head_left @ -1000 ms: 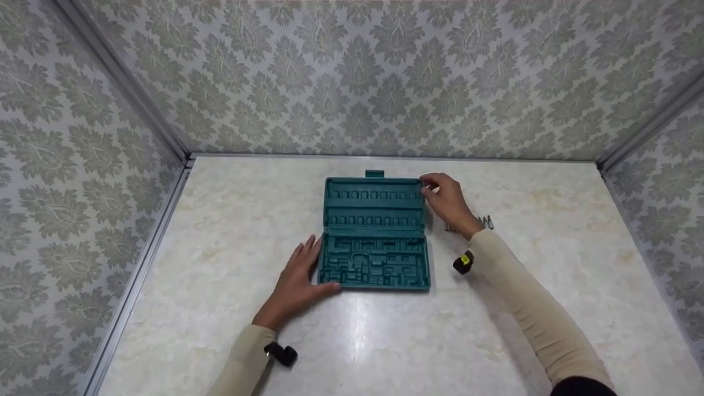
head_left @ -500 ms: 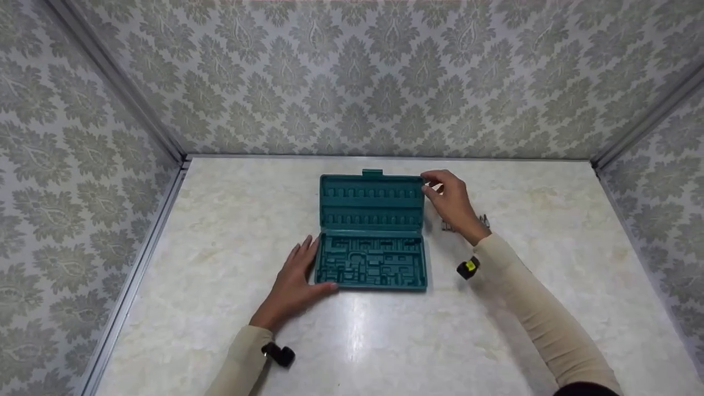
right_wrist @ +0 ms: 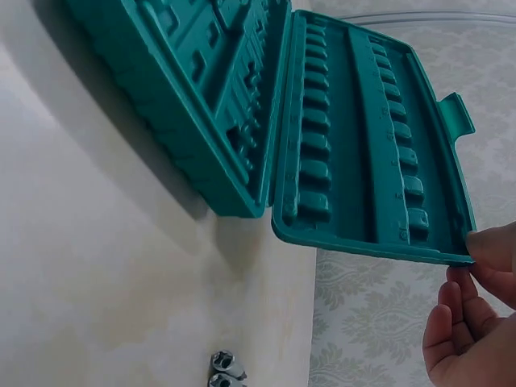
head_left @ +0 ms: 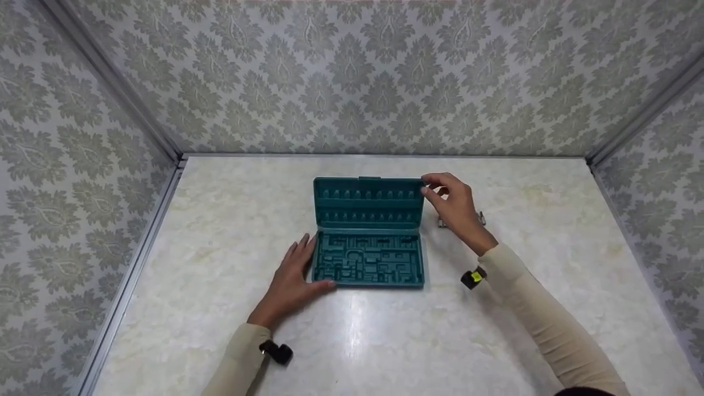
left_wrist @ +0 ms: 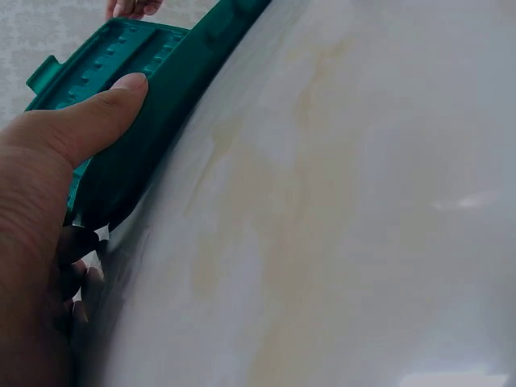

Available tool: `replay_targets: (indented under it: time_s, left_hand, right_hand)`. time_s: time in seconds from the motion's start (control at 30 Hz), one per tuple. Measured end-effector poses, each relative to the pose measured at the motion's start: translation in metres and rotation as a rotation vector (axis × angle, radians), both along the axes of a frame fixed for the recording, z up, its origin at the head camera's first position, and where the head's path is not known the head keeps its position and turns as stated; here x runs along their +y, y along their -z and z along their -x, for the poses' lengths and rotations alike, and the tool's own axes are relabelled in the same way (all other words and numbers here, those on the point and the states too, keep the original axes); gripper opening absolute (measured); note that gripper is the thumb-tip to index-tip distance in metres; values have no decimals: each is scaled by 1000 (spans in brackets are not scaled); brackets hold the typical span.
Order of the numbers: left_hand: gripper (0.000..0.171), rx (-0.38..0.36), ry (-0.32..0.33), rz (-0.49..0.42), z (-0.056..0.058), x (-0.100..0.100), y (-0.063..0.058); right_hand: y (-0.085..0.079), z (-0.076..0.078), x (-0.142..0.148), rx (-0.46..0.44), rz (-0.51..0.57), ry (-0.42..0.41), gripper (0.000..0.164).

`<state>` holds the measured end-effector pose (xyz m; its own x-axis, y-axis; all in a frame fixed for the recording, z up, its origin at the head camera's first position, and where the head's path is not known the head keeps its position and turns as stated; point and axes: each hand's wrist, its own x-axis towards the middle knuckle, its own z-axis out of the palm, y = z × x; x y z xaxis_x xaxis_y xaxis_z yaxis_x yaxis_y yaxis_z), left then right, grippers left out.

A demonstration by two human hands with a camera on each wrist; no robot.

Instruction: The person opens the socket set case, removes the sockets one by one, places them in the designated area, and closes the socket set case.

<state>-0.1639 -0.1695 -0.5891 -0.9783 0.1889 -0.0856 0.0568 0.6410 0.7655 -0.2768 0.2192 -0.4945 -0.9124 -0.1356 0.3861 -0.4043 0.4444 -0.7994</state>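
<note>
An unfilled green plastic socket set case (head_left: 368,258) lies unfolded, its base on the table and its lid (head_left: 369,203) tilted up at the back. Moulded slots and recesses line both halves. My left hand (head_left: 291,283) holds the base's near left corner, thumb on the front rim and fingers along the left side. At the lid's far right corner, my right hand (head_left: 454,201) pinches the edge between thumb and fingertips, as the right wrist view shows. Small metal sockets (right_wrist: 226,367) lie beside the case, partly hidden behind the right hand in the head view.
The pale marbled table (head_left: 220,220) runs back to a wall with patterned paper (head_left: 352,77). Similar panels with metal edge strips stand at left and right. A latch tab (right_wrist: 456,117) juts from the lid's outer edge.
The lid has swung up from lying further back, its latch now foreshortened, with the right hand moving along at its corner. The left hand keeps its place on the base.
</note>
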Motion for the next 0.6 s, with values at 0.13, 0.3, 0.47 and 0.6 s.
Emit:
replay_targets:
  time_s: [0.13,0.3,0.47,0.6]
  left_hand:
    - [120,7,-5,4,0,0,0]
    - [119,33,-3,18,0,1,0]
    - [120,36,6,19,0,1,0]
    - [120,36,12,8,0,0,1]
  right_hand:
    - [-3,-10,1,7,1,0,26]
    - [-5,-22,1,17,19,-2,25]
    - [-4,-36,0,45,51,-16,24]
    - [-3,-47,-1,70,64,-30,23]
